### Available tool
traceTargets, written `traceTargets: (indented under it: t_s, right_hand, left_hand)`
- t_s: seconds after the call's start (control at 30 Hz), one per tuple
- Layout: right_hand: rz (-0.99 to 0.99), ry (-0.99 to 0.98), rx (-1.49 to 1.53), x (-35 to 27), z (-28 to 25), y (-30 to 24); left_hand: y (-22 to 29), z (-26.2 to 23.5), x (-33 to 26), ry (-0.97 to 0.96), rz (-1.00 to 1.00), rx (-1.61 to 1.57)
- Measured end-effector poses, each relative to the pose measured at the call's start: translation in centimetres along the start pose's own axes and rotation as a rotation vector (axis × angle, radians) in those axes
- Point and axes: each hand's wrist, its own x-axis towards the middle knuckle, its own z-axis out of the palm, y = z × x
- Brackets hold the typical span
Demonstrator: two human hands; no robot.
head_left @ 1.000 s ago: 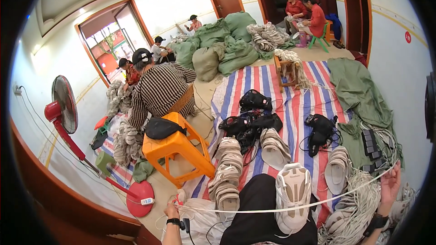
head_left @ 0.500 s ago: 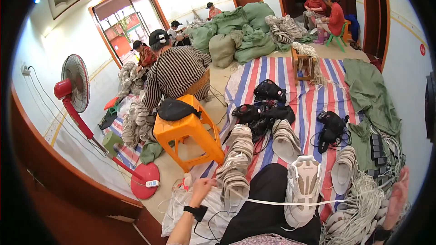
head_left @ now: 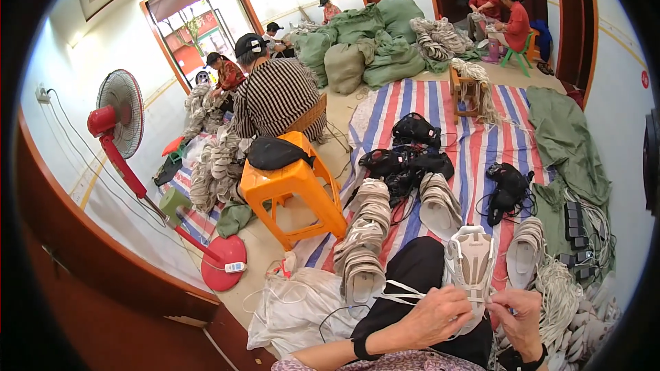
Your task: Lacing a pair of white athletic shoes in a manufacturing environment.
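A white and beige shoe upper [head_left: 473,254] rests on my dark-trousered lap, its lacing end toward me. Over its near end, my left hand [head_left: 440,312] is closed in a pinch on a white shoelace [head_left: 404,291], whose loops stick out to the left. My right hand [head_left: 520,317] pinches at the right edge of the same end, thumb and forefinger together at the lace. The fingers partly cover the lace holes. Stacked shoe uppers [head_left: 364,268] stand left of my lap, and another stack [head_left: 526,254] lies to the right.
A bundle of white laces [head_left: 560,295] lies at my right. Black shoe uppers [head_left: 405,165] and a further pale stack [head_left: 440,209] lie on the striped sheet [head_left: 385,110]. An orange stool [head_left: 292,192] and red fan [head_left: 117,124] stand left. Several people sit working beyond, near green sacks [head_left: 392,62].
Both hands have come inward from far apart to meet at the shoe upper's near end. The lace that was stretched straight across it now hangs in loops at the left. The view has shifted slightly.
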Motion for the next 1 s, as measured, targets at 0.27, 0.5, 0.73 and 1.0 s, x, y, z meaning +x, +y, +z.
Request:
traceTargets:
  t_s: [0.27, 0.5, 0.73, 1.0]
  right_hand:
    - [0.306, 0.114, 0.234, -0.1, 4.2, 0.4]
    - [0.42, 0.115, 0.197, -2.3, 2.2, 2.2]
    - [0.671, 0.42, 0.39, -5.5, -5.3, 5.7]
    - [0.512, 0.501, -0.198, -12.6, -11.6, 12.7]
  left_hand:
    - [0.1, 2.2, -0.3, -0.025, -0.086, -0.158]
    - [-1.6, 0.9, -0.4, -0.148, -0.093, -0.475]
    - [-3.1, -5.2, -1.4, -0.042, -0.384, -1.122]
    - [-3.6, -7.1, -1.8, 0.388, -0.352, -1.597]
